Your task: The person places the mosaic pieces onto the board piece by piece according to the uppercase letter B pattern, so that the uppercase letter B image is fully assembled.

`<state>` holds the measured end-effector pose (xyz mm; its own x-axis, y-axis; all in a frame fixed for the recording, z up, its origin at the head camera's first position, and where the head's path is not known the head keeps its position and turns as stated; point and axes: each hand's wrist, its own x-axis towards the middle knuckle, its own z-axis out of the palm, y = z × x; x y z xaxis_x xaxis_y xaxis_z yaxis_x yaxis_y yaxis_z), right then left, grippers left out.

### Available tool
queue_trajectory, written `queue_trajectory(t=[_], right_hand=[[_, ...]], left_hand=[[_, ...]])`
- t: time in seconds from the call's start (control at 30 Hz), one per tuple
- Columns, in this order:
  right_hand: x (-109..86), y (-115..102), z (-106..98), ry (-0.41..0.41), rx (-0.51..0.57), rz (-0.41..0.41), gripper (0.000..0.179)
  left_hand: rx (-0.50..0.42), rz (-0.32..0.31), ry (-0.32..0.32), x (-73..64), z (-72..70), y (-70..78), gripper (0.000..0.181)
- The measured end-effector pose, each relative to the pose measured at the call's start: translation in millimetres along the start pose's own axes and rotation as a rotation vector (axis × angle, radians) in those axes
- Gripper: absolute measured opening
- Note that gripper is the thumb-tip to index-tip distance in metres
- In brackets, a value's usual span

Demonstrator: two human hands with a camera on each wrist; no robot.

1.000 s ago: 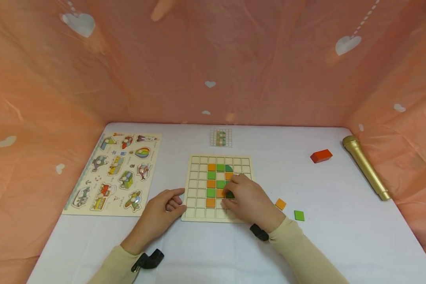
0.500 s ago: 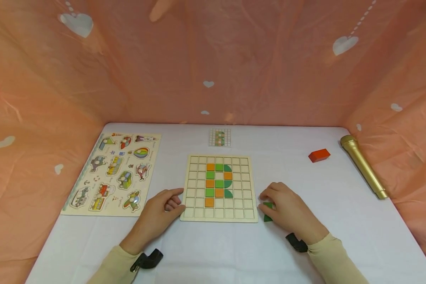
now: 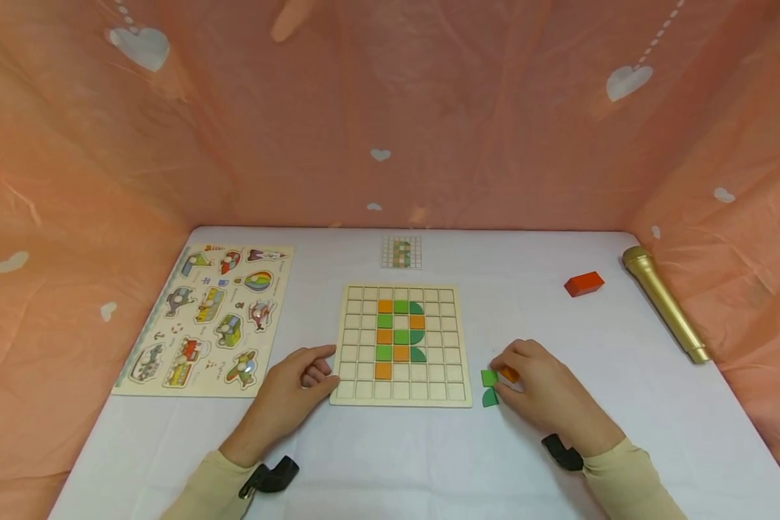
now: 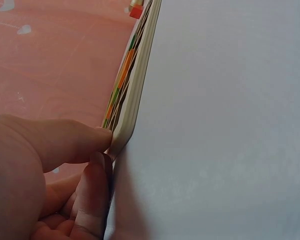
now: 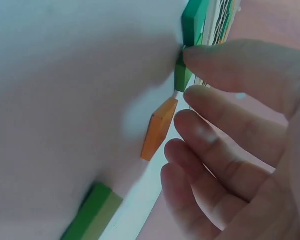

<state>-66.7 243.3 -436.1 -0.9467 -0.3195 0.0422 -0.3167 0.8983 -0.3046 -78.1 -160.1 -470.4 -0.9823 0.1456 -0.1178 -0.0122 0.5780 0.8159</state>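
A square wooden grid board (image 3: 357, 390) lies mid-table, with orange, light green and rounded dark green tiles in several cells. My left hand (image 3: 299, 379) touches its left edge with thumb and index finger, the other fingers curled below. In the left wrist view the thumb (image 4: 75, 145) meets the board's corner. To the right of the board, my right hand (image 3: 542, 393) is over loose tiles, thumb and index finger apart. Beside those fingertips are a light green tile (image 3: 489, 378) and a rounded dark green tile (image 3: 490, 398). An orange tile (image 3: 510, 374) lies partly under the fingers.
A small pattern card (image 3: 401, 253) lies behind the board. At the left is a picture puzzle board (image 3: 217, 347) with vehicles. A red block (image 3: 584, 284) and a gold microphone-shaped tube (image 3: 666, 303) lie at the right. Another green tile (image 5: 92, 212) shows in the right wrist view.
My right hand has left a rounded dark green tile in the board and moved right to the loose tiles, then slightly farther right, uncovering some. The left hand has stayed at the board.
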Motion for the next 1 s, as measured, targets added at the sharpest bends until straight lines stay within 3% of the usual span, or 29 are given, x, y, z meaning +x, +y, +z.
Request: queue_trajectory(t=[0.5,0.7,1.0], right_hand=[[15.0,-10,0,0.011,0.018,0.005,0.014],[31.8,-29,5,0.023,0.028,-0.094,0.016],[59.4,-76,15,0.042,0.059,-0.261,0.017]], left_hand=[[0.009,0.01,-0.002,-0.6,0.8,1.6,0.05],[0.007,0.011,-0.001,-0.7,0.4,1.6,0.049],[0.0,0.004,0.0,-1.1,-0.5,0.9,0.049]])
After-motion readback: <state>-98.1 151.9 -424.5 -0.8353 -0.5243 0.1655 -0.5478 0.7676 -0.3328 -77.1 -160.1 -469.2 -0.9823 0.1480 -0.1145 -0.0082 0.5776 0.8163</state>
